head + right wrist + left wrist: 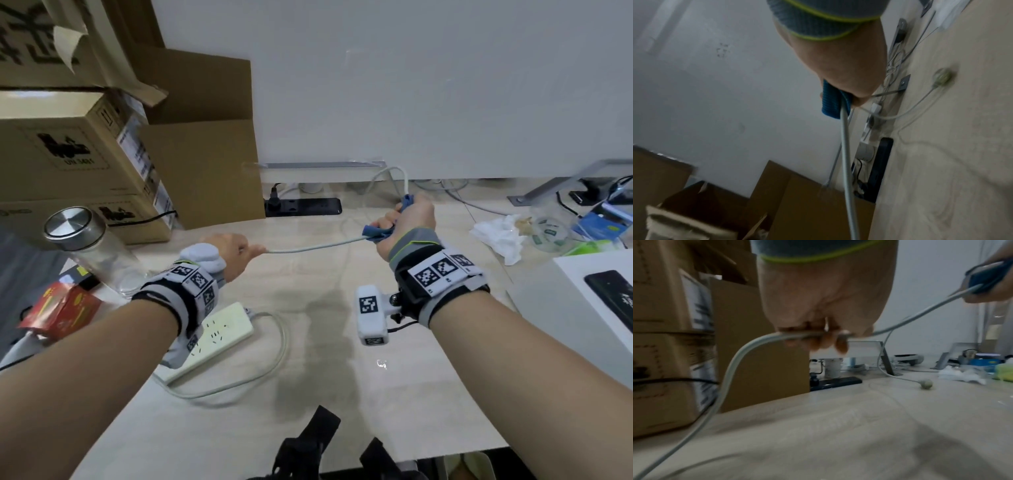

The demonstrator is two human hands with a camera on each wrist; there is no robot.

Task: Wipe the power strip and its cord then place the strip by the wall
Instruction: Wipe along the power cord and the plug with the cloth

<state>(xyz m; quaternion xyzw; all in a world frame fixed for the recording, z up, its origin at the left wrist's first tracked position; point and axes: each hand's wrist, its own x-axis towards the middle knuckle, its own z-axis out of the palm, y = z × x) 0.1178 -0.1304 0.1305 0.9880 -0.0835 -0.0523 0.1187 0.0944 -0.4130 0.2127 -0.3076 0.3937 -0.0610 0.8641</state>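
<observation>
Both forearms reach forward over the table, wrists strapped with marker bands. Left hand [236, 251] is a fist, knuckles up, fingers [824, 340] curled round the cord [308, 247], thumb pointing right. Right hand [409, 219] sits farther and to the right, raised slightly, fist closed round a blue cloth [380, 233] wrapped on the cord.

Bare desk [342, 394] ahead, cardboard boxes [202, 171] blocking left, black strip [303, 206] and seemingly loose cables [455, 192] along wall.
</observation>
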